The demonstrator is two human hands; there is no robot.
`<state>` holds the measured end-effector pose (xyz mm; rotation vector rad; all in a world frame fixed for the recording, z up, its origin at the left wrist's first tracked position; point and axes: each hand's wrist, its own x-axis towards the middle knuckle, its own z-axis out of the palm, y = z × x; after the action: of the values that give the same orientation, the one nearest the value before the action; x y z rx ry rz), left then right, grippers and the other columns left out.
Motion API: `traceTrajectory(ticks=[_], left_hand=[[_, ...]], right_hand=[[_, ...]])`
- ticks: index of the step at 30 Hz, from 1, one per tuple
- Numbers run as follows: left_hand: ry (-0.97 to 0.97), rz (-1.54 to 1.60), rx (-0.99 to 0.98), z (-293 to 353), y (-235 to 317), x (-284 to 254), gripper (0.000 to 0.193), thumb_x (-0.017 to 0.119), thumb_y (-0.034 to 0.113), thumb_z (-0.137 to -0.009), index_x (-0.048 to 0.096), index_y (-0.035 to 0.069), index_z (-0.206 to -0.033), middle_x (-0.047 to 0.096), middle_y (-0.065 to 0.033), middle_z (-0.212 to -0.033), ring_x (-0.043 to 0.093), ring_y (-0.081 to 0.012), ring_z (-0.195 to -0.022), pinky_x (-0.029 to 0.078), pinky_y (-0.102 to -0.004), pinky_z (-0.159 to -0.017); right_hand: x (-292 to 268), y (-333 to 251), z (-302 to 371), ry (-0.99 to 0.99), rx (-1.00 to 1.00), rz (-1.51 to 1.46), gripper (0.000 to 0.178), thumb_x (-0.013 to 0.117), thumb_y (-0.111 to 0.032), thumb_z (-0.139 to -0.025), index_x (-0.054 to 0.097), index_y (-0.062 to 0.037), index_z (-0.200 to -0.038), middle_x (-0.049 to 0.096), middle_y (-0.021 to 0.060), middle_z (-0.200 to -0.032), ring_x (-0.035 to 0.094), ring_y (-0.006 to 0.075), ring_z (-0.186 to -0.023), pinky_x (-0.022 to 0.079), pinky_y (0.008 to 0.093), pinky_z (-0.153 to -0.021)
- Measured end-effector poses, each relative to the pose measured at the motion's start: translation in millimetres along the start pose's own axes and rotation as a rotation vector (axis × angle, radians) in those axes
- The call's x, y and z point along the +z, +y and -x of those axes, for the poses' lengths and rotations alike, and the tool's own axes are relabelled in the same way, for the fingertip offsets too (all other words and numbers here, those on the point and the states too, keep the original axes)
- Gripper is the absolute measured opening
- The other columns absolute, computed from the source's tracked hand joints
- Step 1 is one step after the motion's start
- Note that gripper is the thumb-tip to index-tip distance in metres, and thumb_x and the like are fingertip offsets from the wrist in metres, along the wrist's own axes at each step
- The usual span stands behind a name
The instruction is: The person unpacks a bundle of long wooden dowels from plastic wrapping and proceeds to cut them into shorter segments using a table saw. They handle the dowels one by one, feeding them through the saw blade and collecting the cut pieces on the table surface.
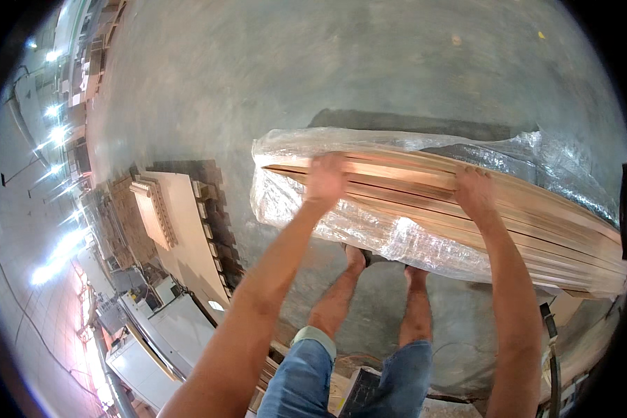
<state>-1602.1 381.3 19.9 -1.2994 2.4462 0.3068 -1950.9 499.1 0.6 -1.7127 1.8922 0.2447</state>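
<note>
A bundle of long, thin wooden slats [404, 174] stretches from the middle of the view to the right edge. Clear plastic wrap [285, 198] lies loosely around and under it, pulled open along the top. Near the bundle's left end, my left hand [326, 177] has its fingers curled over the far slats. Farther right, my right hand [475, 189] grips the slats too, with its fingertips hidden on their far side. Both arms reach forward over my legs. The slats' right ends sit close to the dark rim of the view.
Concrete floor [258, 63] spreads beyond the bundle. At the left, a pallet with a flat board [188, 223] bears a small stack of wooden pieces [153, 212]. White machinery [167, 327] stands at the lower left. My feet are just on the near side of the wrap.
</note>
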Motion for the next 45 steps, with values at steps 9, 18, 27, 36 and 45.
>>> traceTrajectory(ticks=[9,18,27,36,45], left_hand=[[-0.192,-0.135,-0.111,59.9,-176.8,-41.2,0.053,0.061,0.037,-0.094,0.047,0.012,-0.137,0.055,-0.0075,-0.136,0.048,-0.0236,-0.133,0.017,-0.0603,-0.118],[-0.081,0.136,-0.211,101.0,-220.3,-95.4,0.018,0.064,0.006,-0.076,0.061,0.008,-0.093,0.064,-0.0139,-0.095,0.063,-0.0372,-0.094,0.053,-0.0483,-0.079],[-0.310,0.163,0.090,309.1,-146.6,-184.6,0.042,0.078,0.035,-0.073,0.065,0.007,-0.101,0.062,-0.0132,-0.101,0.059,-0.0345,-0.100,0.039,-0.0568,-0.096],[-0.528,0.099,-0.086,482.8,-165.2,-299.7,0.031,0.063,0.040,-0.088,0.069,0.015,-0.106,0.069,-0.0152,-0.082,0.069,-0.0380,-0.079,0.054,-0.0522,-0.067],[-0.232,0.095,-0.221,637.3,-320.5,-380.6,0.018,0.064,0.030,-0.080,0.060,0.016,-0.090,0.068,-0.0157,-0.082,0.065,-0.0427,-0.077,0.051,-0.0559,-0.069]], right_hand=[[0.5,-0.8,37.7,0.130,-0.075,0.055,0.024,0.062,-0.012,-0.081,0.061,-0.0053,-0.105,0.064,0.0139,-0.093,0.062,0.0341,-0.096,0.049,0.0470,-0.086],[-70.7,-21.9,88.2,0.074,-0.114,0.015,0.018,0.061,-0.005,-0.072,0.058,-0.0060,-0.090,0.062,0.0155,-0.087,0.062,0.0371,-0.087,0.049,0.0485,-0.076],[-113.6,-176.6,201.1,-0.405,0.002,-0.302,0.020,0.061,-0.023,-0.080,0.067,-0.0061,-0.090,0.070,0.0171,-0.091,0.068,0.0375,-0.087,0.054,0.0494,-0.081],[-231.7,-364.9,319.0,-0.358,-0.228,-0.331,0.010,0.067,-0.019,-0.074,0.070,-0.0093,-0.076,0.069,0.0113,-0.078,0.070,0.0343,-0.080,0.053,0.0492,-0.067],[-273.1,-304.2,351.4,-0.298,-0.197,-0.123,0.016,0.072,-0.019,-0.068,0.072,-0.0095,-0.081,0.071,0.0147,-0.083,0.070,0.0341,-0.085,0.055,0.0480,-0.072]])
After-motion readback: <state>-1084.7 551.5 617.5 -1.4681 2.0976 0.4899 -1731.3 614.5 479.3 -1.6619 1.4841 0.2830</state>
